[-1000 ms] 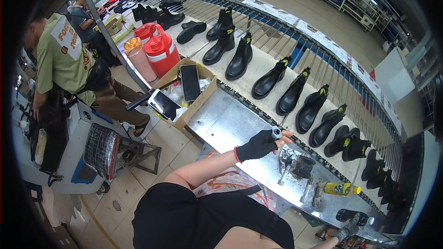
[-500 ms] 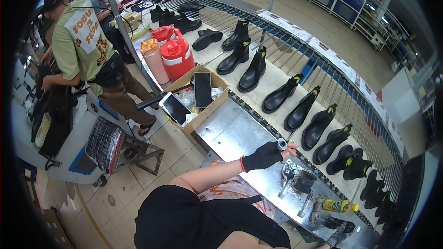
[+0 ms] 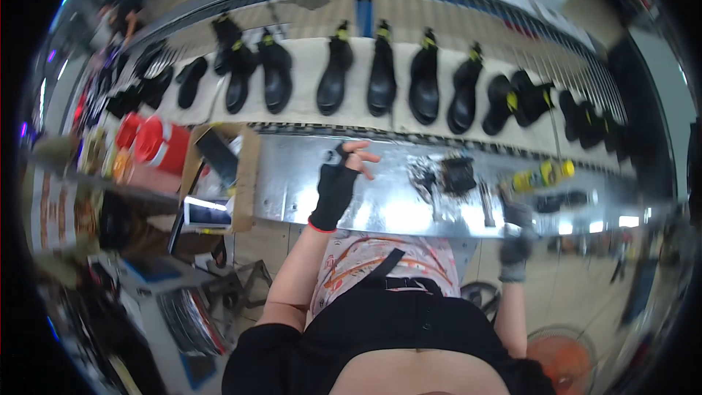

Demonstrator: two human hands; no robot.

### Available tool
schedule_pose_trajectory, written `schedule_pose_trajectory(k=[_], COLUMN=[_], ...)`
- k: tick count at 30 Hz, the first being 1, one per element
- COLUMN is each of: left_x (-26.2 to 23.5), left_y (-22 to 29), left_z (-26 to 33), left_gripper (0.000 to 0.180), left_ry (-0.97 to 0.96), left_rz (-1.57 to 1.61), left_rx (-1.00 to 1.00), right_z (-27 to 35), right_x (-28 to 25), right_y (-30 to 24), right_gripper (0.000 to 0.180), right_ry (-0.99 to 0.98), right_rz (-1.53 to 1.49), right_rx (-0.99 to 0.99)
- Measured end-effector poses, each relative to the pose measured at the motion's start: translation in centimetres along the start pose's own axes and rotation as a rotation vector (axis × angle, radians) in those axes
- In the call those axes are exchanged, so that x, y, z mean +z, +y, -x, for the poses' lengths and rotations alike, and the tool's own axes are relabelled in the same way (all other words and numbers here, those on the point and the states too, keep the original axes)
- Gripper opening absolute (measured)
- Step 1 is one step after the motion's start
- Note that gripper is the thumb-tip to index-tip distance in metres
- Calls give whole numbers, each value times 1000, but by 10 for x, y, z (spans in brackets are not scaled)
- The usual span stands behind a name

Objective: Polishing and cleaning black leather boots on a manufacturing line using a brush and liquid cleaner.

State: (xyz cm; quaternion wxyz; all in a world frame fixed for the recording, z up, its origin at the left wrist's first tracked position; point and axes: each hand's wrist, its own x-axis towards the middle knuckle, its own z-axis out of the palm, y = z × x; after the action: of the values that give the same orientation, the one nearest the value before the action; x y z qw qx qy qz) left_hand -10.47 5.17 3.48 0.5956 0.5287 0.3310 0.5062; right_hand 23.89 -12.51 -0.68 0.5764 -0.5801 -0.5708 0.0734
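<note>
Left hand, black fingerless glove, fingers spread, empty, centre frame over shiny metal bench. Right hand, grey glove, blurred, grip unclear. Risk: snagging dark tool clutter.

Even, bright overhead light; strong white glare patches on the metal desk, brightest along its near edge below the left hand and again at far right. Whole frame soft with motion blur: right hand smeared, the row of black boots only moderately sharp, left margin streaked and unreadable. Heavy fisheye distortion, with the desk edge and the conveyor belt bowing toward the rim, black vignette at all corners, coloured fringing at the left edge.
</note>
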Motion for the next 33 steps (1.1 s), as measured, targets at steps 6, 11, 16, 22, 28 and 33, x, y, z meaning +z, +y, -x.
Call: schedule_pose_trajectory(k=[6, 11, 16, 22, 28, 33], left_x=[12, 14, 14, 33, 86, 109], left_y=[-3, -3, -14, -45, -65, -68], left_z=[-1, 3, 2, -13, -26, -31], left_gripper=[31, 28, 26, 42, 30, 27], left_ry=[-61, -47, -76, -250, -455, -558], left_rz=[37, 31, -25, -414, -740, -783], left_rx=[12, -29, -69, -347, -37, 85], right_z=[-1, 8, 10, -11, -31, -48], right_x=[87, 111, 99, 61, 41, 35], right_y=[-45, -26, -17, -18, -37, -70], right_gripper=[44, 40, 17, 58, 53, 32], right_ry=[-927, -907, -872, -403, -480, -324], right_rz=[551, 649, 370, 24, 305, 592], right_rx=[285, 299, 458, 891, 763, -2])
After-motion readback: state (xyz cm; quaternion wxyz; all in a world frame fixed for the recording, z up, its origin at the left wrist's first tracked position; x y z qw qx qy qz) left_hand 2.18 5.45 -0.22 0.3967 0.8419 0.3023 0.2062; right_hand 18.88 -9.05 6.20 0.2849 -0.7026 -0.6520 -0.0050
